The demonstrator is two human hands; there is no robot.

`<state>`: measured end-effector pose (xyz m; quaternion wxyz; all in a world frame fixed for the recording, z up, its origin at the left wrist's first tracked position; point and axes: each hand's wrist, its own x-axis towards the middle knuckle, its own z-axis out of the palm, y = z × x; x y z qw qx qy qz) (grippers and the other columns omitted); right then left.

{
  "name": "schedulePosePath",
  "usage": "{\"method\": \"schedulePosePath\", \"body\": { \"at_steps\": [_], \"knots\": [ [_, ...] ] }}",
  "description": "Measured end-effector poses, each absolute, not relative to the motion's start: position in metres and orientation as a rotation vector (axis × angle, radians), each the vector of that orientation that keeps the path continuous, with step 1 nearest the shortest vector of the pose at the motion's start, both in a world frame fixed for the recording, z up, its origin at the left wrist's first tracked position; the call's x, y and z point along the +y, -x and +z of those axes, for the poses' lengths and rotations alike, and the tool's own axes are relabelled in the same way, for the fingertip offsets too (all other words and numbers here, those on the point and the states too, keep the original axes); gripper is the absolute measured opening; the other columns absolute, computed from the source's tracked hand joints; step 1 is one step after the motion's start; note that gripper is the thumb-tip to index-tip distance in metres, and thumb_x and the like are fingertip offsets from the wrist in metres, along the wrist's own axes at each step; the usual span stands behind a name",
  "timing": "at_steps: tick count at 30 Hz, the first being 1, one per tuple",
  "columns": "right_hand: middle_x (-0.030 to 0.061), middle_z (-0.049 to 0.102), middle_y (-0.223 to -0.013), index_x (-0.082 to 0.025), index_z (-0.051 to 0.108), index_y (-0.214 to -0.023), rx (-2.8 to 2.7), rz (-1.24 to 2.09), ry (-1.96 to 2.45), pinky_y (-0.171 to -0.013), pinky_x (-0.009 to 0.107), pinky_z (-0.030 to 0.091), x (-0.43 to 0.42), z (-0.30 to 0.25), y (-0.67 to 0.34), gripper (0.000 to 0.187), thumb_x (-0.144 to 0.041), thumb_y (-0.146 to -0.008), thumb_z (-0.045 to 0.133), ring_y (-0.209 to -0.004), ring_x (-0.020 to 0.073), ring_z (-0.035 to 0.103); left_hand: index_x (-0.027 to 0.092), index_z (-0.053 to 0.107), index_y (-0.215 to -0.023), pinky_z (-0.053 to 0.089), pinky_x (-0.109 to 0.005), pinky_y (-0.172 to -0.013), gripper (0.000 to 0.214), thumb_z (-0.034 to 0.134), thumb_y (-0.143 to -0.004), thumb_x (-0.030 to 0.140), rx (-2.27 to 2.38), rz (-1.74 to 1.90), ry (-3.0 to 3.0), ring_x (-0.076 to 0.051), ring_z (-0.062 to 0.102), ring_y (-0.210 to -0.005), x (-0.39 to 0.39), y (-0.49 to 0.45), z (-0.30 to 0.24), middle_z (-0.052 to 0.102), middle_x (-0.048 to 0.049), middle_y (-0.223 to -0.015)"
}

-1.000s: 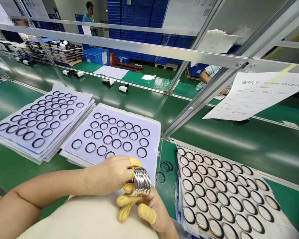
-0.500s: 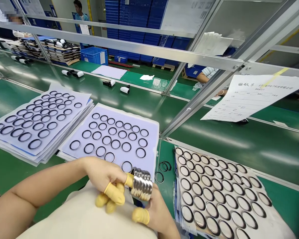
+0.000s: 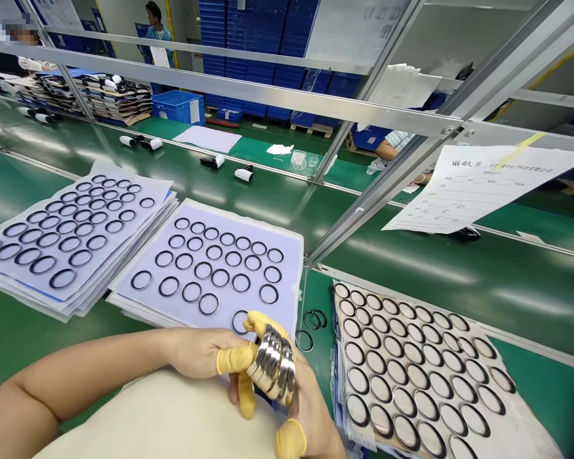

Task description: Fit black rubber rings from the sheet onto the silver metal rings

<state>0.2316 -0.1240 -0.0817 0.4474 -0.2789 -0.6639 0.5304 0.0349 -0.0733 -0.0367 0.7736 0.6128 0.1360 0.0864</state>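
Observation:
A stack of shiny metal rings is held in front of my body. My right hand is closed round it from the right, its fingers passing behind or through the rings; which, I cannot tell. My left hand comes in from the left, with its yellow-covered fingertips pinched at the stack's left end. Yellow finger covers sit on both hands. Just beyond, a white sheet carries rows of dark-edged rings. One ring on that sheet is partly hidden behind my fingers.
To the left is a stack of sheets bearing rings. A brownish sheet of rings lies at right, with several loose rings beside it. A metal frame crosses ahead, with a paper hanging from it. Other people are beyond.
My left hand has shifted lower, and its fingers have regrouped at the stack's left end. The rings have tilted and fanned apart slightly. Yellow fingertips now show above the stack.

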Motion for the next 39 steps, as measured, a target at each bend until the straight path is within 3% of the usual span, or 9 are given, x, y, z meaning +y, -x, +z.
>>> {"method": "schedulePosePath", "body": {
  "at_steps": [4, 9, 15, 20, 24, 26, 29, 33, 39],
  "knots": [
    [0.0153, 0.049, -0.139, -0.021, 0.057, -0.132, -1.682, 1.221, 0.758, -0.109, 0.052, 0.034, -0.127, -0.080, -0.230, 0.100, -0.084, -0.054, 0.062, -0.128, 0.0390, 0.044, 0.011, 0.072, -0.081, 0.054, -0.031, -0.077, 0.063, 0.049, -0.083, 0.069, 0.514, 0.253, -1.150, -0.018, 0.067, -0.072, -0.075, -0.040, -0.045, 0.073, -0.0098, -0.078],
    [0.0139, 0.043, -0.143, -0.023, 0.047, -0.140, -1.769, 1.079, 0.794, -0.108, 0.051, 0.035, -0.132, -0.076, -0.227, 0.096, -0.081, -0.063, 0.059, -0.127, 0.0374, 0.044, 0.013, 0.070, -0.073, 0.049, -0.022, -0.073, 0.035, 0.075, -0.074, 0.048, 0.614, 0.306, -1.061, -0.010, 0.058, -0.067, -0.075, -0.041, -0.049, 0.065, 0.0015, -0.067],
    [0.0123, 0.047, -0.139, -0.027, 0.039, -0.144, -1.845, 0.934, 0.767, -0.106, 0.050, 0.038, -0.135, -0.073, -0.223, 0.091, -0.074, -0.070, 0.062, -0.126, 0.0365, 0.046, 0.012, 0.068, -0.069, 0.047, -0.024, -0.074, 0.035, 0.075, -0.074, 0.046, 0.593, 0.430, -1.230, -0.012, 0.055, -0.073, -0.074, -0.039, -0.047, 0.062, -0.0012, -0.073],
    [0.0145, 0.036, -0.147, -0.024, 0.014, -0.153, -1.824, 0.868, 0.774, -0.107, 0.049, 0.037, -0.140, -0.071, -0.217, 0.098, -0.069, -0.078, 0.058, -0.128, 0.0357, 0.045, 0.013, 0.072, -0.077, 0.049, -0.029, -0.081, 0.032, 0.065, -0.084, 0.043, 0.608, 0.517, -1.559, -0.018, 0.062, -0.085, -0.075, -0.034, -0.040, 0.067, -0.0071, -0.082],
    [0.0025, 0.005, -0.162, -0.034, 0.033, -0.147, -1.877, 0.824, 0.759, -0.113, 0.049, 0.029, -0.143, -0.070, -0.215, 0.067, -0.057, -0.088, 0.053, -0.139, 0.0352, 0.032, 0.013, 0.073, -0.082, 0.050, -0.029, -0.085, 0.021, 0.061, -0.088, 0.030, 0.583, 0.658, -1.682, -0.018, 0.064, -0.089, -0.076, -0.029, -0.036, 0.070, -0.0102, -0.093],
    [-0.0022, -0.001, -0.163, -0.036, 0.042, -0.142, -1.888, 0.821, 0.752, -0.114, 0.048, 0.028, -0.144, -0.070, -0.214, 0.055, -0.053, -0.090, 0.052, -0.141, 0.0346, 0.030, 0.014, 0.073, -0.083, 0.050, -0.028, -0.086, 0.017, 0.059, -0.089, 0.022, 0.579, 0.715, -1.791, -0.017, 0.065, -0.091, -0.077, -0.026, -0.033, 0.070, -0.0104, -0.097],
    [-0.0004, 0.004, -0.163, -0.034, 0.045, -0.141, -1.874, 0.867, 0.767, -0.113, 0.048, 0.031, -0.145, -0.071, -0.214, 0.053, -0.052, -0.091, 0.052, -0.142, 0.0352, 0.029, 0.015, 0.072, -0.084, 0.050, -0.026, -0.087, 0.019, 0.054, -0.088, 0.013, 0.567, 0.754, -1.938, -0.016, 0.065, -0.093, -0.078, -0.022, -0.028, 0.070, -0.0093, -0.101],
    [0.0121, 0.017, -0.161, -0.025, 0.028, -0.150, -1.812, 0.985, 0.753, -0.112, 0.049, 0.034, -0.146, -0.071, -0.212, 0.073, -0.057, -0.089, 0.050, -0.139, 0.0359, 0.035, 0.016, 0.073, -0.085, 0.050, -0.025, -0.087, 0.018, 0.056, -0.087, 0.012, 0.570, 0.724, -1.899, -0.016, 0.065, -0.095, -0.078, -0.020, -0.024, 0.071, -0.0079, -0.101],
    [0.0053, 0.017, -0.161, -0.032, 0.053, -0.135, -1.766, 1.003, 0.792, -0.112, 0.052, 0.032, -0.147, -0.067, -0.209, 0.051, -0.055, -0.090, 0.051, -0.140, 0.0367, 0.033, 0.016, 0.075, -0.086, 0.050, -0.028, -0.086, 0.018, 0.061, -0.089, 0.026, 0.620, 0.645, -1.733, -0.019, 0.065, -0.098, -0.076, -0.021, -0.027, 0.071, -0.0093, -0.099]
  ]
}}
